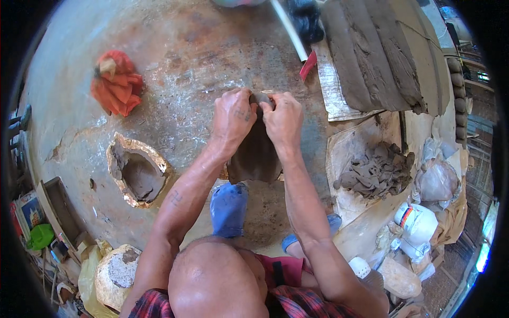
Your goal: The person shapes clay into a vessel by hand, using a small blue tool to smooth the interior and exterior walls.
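Both my hands are at the far end of a dark, wet-looking clay piece (255, 153) in front of me. My left hand (233, 117) is closed on its left side, with the thumb along the edge. On the opposite side my right hand (283, 119) grips the same end, fingers curled over it. The clay stretches back toward me between my forearms, and what lies under it is mostly hidden. To the left of my left forearm rests a rough, pale-rimmed mould (114, 159) with grey clay lining its hollow.
A crumpled red cloth (117, 87) lies far left. At the far right are long clay slabs (366, 53), a white pipe (289, 29) and a red strip (308, 65). Clay scraps (376, 170) sit on a sheet at right, near a white jar (419, 222). A wooden box (61, 206) stands left.
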Available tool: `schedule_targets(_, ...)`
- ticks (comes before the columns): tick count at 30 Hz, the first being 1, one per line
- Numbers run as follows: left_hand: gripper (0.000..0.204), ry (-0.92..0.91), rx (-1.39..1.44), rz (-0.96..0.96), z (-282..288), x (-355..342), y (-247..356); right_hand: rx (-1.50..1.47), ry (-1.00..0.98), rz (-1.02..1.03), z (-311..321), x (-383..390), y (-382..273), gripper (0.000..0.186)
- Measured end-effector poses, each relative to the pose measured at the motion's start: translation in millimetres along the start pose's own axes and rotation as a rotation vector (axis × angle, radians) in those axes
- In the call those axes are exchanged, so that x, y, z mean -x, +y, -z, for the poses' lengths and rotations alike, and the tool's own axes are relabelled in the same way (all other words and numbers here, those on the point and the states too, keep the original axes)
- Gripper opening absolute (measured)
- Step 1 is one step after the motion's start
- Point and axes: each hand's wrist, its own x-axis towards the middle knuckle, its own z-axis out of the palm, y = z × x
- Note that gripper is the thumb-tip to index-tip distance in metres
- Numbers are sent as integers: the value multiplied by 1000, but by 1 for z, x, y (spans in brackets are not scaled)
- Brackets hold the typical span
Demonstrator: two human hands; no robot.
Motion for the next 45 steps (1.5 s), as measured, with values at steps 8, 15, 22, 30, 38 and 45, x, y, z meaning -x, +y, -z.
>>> schedule_targets(8,44,158,110,96,0,17,-22,-92,-16,-73,19,-13,3,43)
schedule_targets(15,49,-213,550,545,4,77,-36,-1198,35,326,-5,-44,-34,75)
schedule_targets(22,49,-232,567,625,15,73,-22,-1106,-21,160,-59,-35,-12,83)
schedule_targets(30,47,-230,586,665,13,71,-14,-1180,-9,233,-58,-38,-14,84)
schedule_targets(38,48,-208,510,612,13,70,-27,-1252,7,306,-49,-36,-29,82)
schedule_targets(45,46,-124,609,634,6,90,-43,-1277,-26,245,-68,-27,-32,85)
